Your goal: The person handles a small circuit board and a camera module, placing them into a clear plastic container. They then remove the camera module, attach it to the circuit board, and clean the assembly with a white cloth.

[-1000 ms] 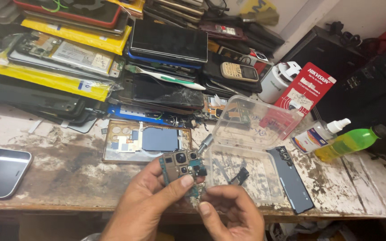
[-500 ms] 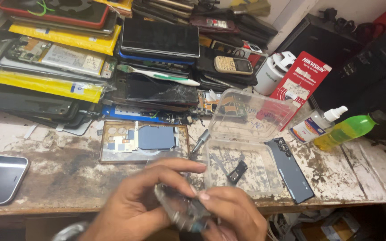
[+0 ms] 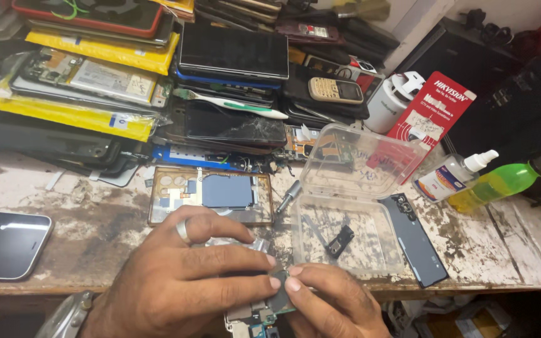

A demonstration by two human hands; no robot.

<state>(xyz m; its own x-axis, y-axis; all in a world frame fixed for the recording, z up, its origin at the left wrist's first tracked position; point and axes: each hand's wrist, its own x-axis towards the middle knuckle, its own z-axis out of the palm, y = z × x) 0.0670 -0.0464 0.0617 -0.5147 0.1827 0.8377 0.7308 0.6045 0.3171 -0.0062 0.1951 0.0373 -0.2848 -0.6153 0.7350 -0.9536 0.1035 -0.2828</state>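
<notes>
Pressing together at the near edge of the tabletop [image 3: 64, 206], both hands now close on the small circuit board [image 3: 264, 308]: a second ago the left hand [image 3: 183, 285] held it up with its camera cluster facing the viewer, and since then it has been turned over and lowered, so the left hand lies over it with fingers flat and the right hand [image 3: 333, 307] pinches its edge with thumb and forefinger, only a sliver of the board showing between them. That reads as the work shifting from looking the part over to working on its other face, though what the fingertips do there is hidden. The opened phone frame [image 3: 211, 195] lies just beyond the hands, and the clear plastic box [image 3: 352, 231] stands open to the right with a small black part inside. Beside the box lies a dark grey back cover [image 3: 417, 241]. Against the far right leans a red card package with white lettering [image 3: 433, 112], a white tub [image 3: 392, 100] next to it; a clear spray bottle with a white and orange label [image 3: 449, 176] lies beside a green bottle [image 3: 502, 183]. At the far left, yellow padded envelopes with small white labels [image 3: 64, 112] sit under stacked phones, and a white toothbrush [image 3: 230, 103] rests on a cracked screen.
</notes>
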